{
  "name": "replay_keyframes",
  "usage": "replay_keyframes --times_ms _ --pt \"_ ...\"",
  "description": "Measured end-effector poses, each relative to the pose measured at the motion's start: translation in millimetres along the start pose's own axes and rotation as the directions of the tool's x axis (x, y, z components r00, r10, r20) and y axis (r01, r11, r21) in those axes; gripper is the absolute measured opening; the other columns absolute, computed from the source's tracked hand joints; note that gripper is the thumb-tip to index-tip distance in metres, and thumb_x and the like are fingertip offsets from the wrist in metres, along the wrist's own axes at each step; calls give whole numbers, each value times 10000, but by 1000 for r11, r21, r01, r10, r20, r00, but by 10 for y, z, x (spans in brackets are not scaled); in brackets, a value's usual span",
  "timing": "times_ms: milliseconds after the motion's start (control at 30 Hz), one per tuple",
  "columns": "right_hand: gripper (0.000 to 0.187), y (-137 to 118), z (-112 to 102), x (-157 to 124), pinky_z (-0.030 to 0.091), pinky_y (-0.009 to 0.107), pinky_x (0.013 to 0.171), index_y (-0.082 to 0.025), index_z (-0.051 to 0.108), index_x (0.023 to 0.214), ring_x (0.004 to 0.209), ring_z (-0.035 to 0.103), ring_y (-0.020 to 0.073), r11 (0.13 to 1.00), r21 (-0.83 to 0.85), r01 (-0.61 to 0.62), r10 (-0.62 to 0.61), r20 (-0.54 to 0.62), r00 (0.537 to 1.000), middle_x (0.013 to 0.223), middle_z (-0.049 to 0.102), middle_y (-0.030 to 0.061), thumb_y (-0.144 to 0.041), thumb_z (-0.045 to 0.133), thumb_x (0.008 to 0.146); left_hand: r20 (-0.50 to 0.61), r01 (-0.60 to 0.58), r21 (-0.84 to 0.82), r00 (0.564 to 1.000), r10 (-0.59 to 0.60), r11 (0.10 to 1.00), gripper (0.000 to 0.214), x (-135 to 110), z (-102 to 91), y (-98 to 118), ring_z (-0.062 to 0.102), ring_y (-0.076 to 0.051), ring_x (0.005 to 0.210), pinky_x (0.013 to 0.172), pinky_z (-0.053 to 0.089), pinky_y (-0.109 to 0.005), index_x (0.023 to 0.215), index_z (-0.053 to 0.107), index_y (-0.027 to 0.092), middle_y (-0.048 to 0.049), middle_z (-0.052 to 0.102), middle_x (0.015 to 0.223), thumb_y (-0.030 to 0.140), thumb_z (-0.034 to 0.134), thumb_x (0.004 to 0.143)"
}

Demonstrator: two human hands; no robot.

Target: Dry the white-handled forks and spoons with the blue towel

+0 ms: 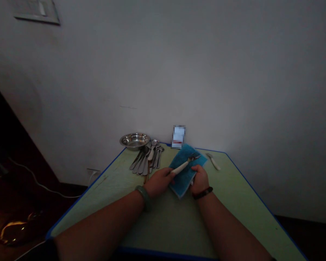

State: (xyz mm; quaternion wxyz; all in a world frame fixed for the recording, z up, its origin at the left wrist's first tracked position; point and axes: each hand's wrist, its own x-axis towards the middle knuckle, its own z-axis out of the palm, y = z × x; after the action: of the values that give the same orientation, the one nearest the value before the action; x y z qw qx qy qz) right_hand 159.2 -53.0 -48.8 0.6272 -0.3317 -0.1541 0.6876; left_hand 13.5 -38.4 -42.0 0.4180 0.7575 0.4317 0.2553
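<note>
Left hand closed on white-handled metal fork, tines lying on blue folded cloth | right hand grips the cloth, mid green table, nearer its far edge | step: apparently wiping the fork | next calls for a steady handle and the cloth closed round the tines

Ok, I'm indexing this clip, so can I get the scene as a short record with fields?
Left hand: grips white-handled metal fork by its handle, tines over the blue rectangular cloth
Right hand: holds the cloth at its near edge
Table: pale green top, blue edge
Left of cloth: pile of loose metal cutlery, round steel bowl behind it
Right of cloth: second white-handled utensil lying alone
</note>
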Motion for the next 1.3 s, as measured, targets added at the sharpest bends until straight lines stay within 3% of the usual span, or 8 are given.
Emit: replay_keyframes --times_ms 200,567,833,1133,1300 --pt "217 -21 26 -24 453 286 419 -155 542 679 424 546 160 1000 15 16 -15 -71 997 486 598 22 -206 370 558 67 107 -92 993 -101 990 367 -3 33 -9 408 -81 403 383 289 -200 729 555 152 7 542 610 484 401 714" --pt "182 -61 -72 46 458 287 456 -180 521 693 397 522 140 988 40 149 -142 -138 980 462 565 -21 -208 400 560 165 187 -177 973 -158 966 316 43 36 -120 386 -59 355 354 268 -191 684 528 151 20 533 562 455 441 690" --pt "128 -113 -47 8 485 324 546 -200 496 623 513 582 159 964 69 257 -253 -69 965 547 610 -23 -195 410 528 197 225 -199 963 -186 954 376 62 -2 -188 412 -55 362 351 251 -190 773 546 135 -12 595 647 483 445 673" --pt "161 -86 -77 53 483 329 540 -193 516 666 516 582 167 971 88 222 -212 -109 971 586 634 -6 -182 415 542 175 172 -229 975 -133 958 334 81 -7 -169 382 -53 335 329 246 -199 725 516 151 23 526 591 470 422 693" --pt "209 -68 -8 -4 472 307 478 -171 544 685 461 562 165 991 61 116 -110 -89 990 508 608 10 -200 389 548 148 172 -215 979 -142 961 327 65 -2 -138 393 -50 335 328 260 -189 750 511 152 28 523 604 462 422 697"
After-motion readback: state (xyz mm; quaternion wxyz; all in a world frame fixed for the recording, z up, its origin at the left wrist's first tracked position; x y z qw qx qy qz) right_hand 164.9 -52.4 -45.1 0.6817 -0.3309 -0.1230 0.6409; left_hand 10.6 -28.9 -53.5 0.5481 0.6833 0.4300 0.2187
